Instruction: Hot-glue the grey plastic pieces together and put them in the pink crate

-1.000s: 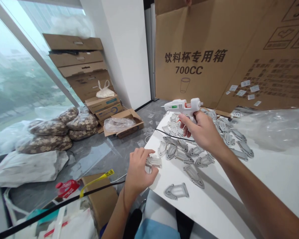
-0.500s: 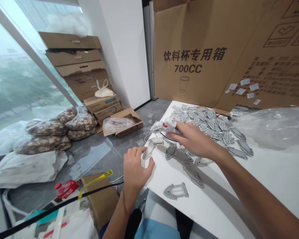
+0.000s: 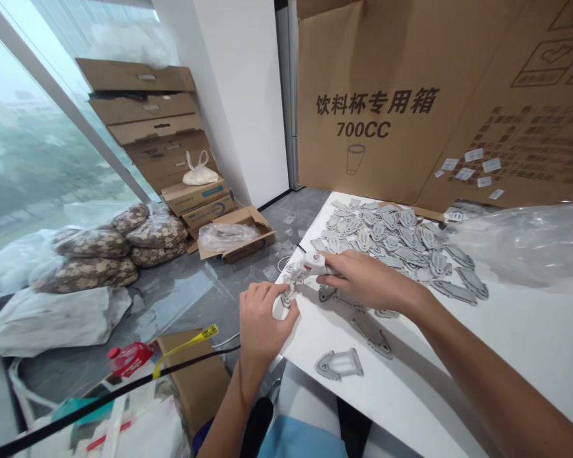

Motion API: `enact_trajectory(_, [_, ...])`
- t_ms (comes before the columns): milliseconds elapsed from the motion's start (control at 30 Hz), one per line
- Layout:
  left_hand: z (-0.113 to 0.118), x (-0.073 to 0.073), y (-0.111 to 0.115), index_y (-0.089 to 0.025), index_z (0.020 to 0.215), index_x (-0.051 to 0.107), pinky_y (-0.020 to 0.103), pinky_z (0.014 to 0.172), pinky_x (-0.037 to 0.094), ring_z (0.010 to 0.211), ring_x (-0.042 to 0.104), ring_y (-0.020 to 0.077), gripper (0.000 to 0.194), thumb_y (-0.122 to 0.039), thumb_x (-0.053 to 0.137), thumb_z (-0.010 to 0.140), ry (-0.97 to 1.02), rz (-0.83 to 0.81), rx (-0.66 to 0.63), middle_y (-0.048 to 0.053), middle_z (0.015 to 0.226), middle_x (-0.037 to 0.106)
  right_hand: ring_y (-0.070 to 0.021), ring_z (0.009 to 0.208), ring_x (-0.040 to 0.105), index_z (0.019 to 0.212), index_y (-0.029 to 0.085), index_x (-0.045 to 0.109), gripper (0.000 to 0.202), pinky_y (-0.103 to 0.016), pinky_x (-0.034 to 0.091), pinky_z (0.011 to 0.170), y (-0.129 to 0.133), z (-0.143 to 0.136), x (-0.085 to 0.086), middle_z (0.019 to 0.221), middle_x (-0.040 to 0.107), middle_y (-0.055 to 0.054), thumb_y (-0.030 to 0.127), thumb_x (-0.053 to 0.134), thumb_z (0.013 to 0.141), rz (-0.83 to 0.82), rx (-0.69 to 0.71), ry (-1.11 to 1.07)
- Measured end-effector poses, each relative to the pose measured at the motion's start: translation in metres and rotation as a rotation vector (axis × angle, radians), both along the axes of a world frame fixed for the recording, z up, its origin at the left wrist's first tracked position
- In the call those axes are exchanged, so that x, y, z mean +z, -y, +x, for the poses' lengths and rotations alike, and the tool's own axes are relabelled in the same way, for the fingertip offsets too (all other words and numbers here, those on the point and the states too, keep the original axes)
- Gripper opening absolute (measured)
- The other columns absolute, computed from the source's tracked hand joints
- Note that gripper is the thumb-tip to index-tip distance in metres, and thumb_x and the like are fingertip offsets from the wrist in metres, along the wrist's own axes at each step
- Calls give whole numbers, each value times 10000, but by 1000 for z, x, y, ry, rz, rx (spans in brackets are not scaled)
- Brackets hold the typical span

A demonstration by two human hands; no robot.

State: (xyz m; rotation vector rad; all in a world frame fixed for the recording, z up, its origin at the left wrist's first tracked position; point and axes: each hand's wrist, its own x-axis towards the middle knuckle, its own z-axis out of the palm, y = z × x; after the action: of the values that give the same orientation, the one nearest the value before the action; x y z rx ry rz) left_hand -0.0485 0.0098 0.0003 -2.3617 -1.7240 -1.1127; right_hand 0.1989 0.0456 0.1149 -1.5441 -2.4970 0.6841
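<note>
My right hand (image 3: 351, 275) is closed round a white glue gun (image 3: 310, 264). Its nozzle points down at a grey shield-shaped frame piece (image 3: 287, 301) near the table's left edge. Thumb and index finger of my left hand (image 3: 263, 318) grip that piece from the near side; its far part is hidden behind the glue gun. A separate grey frame piece (image 3: 339, 364) lies flat at the front of the white table (image 3: 410, 388). Another grey piece (image 3: 373, 337) lies behind it, and more are partly covered by my right hand.
Many grey pieces (image 3: 386, 232) are heaped at the table's back. Behind them stands a large cardboard box (image 3: 377, 57); clear plastic film (image 3: 530, 245) lies at the right. On the floor to the left are stacked cartons (image 3: 157, 127), patterned bundles (image 3: 95, 251) and a red-labelled bottle (image 3: 130, 359).
My right hand has brought the glue gun down and slightly nearer, so its nozzle now meets the piece in my left hand. My left hand has barely moved.
</note>
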Motion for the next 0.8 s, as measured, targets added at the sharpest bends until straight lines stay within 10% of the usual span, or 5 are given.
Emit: enact_trajectory(800, [1, 1, 0, -283, 1041, 776, 423, 899, 419, 1021, 659, 265, 188, -193, 825, 883, -2, -2, 0, 2, 1038, 792, -215, 883, 644, 994, 232, 531, 91, -305, 321, 692, 4, -8, -2, 1010, 742, -25, 185, 549, 1070, 26, 13, 42])
